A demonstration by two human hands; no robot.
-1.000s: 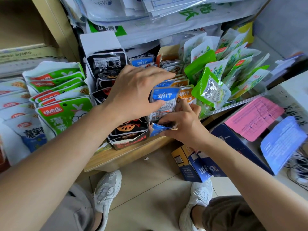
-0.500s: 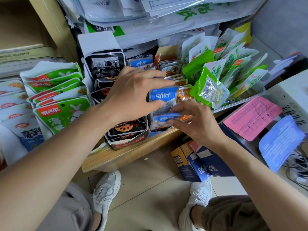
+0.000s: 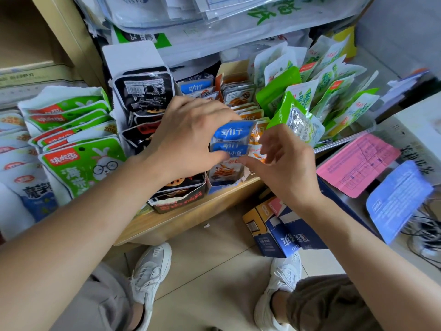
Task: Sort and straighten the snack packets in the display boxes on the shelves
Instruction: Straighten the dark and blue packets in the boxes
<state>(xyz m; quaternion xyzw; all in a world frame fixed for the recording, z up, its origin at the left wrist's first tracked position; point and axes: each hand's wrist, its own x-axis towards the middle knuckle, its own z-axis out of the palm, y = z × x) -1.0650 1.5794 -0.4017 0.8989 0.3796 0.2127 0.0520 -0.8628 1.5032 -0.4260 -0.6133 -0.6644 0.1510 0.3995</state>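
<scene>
Gripping blue packets [image 3: 232,134], left hand [image 3: 188,139] covers their left edge; right hand [image 3: 286,163] blurred, grasp unclear.

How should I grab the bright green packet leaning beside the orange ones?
Probably pinch the green packet by its flat top edge, coming from above: it stands tilted, top sticking free of its neighbours, while its lower end sits wedged in the clear tray.

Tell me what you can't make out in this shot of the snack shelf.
Head view only:
- Black display box: its middle packets hidden under the left hand, which grips the blue packets.
- Right hand: fingers motion-blurred; whether they pinch the orange packet is unclear.
- Pink sheet: print too small.
- White packets at left: cut by the frame edge.
</scene>
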